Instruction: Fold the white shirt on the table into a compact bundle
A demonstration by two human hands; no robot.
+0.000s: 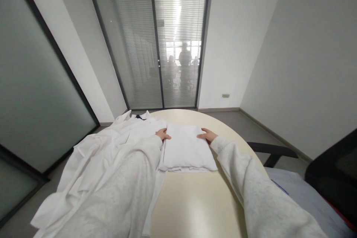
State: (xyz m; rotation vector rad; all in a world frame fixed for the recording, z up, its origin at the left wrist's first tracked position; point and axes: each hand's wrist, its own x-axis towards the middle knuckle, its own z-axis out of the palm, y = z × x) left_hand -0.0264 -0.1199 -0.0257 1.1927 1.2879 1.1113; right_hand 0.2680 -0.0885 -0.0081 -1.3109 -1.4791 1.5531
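Observation:
A folded white garment (186, 150) lies as a neat rectangle on the round table, its layered edge facing me. My left hand (163, 134) grips its far left edge, thumb on top and fingers around the side. At the far right edge, my right hand (208, 135) holds it in the same way, thumb over the cloth; the fingertips under the fabric are hidden. Left of it spreads a loose heap of white shirts (103, 156), with a collar and a dark patch at its far end. My left sleeve covers part of this heap.
The cream table (195, 204) has a rounded far edge. A black office chair (331, 167) with grey cloth on its seat stands at the right. Beyond the table is a glass door (134, 44) with blinds, with blurred silhouettes behind it.

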